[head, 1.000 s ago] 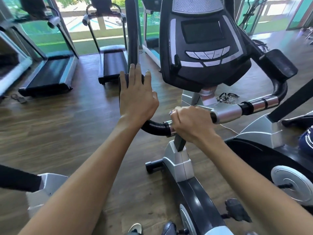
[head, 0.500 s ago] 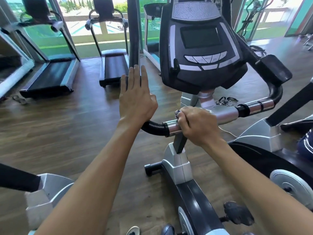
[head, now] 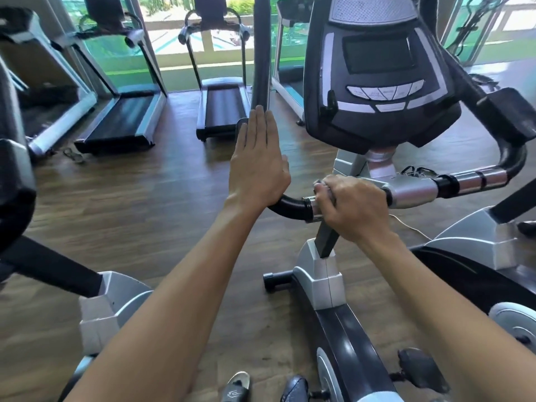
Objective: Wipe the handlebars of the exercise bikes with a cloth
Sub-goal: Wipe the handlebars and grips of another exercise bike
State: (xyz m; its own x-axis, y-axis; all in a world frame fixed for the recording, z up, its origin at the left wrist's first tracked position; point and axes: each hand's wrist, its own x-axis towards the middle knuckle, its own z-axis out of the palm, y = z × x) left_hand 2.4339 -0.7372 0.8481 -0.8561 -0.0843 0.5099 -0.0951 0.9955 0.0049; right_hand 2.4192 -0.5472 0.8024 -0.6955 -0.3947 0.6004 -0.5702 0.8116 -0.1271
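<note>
- handlebar (head: 412, 192) runs left to right across the view, ends curving away under the console (head: 377, 71); button lettering too blurred to read
- right hand (head: 352, 208) clenched round its chrome section; left hand (head: 256, 166) flat, fingers straight, resting on the black bend

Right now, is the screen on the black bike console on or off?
It looks off: the dark rectangular screen on the black bike console shows no lit figures.
</note>
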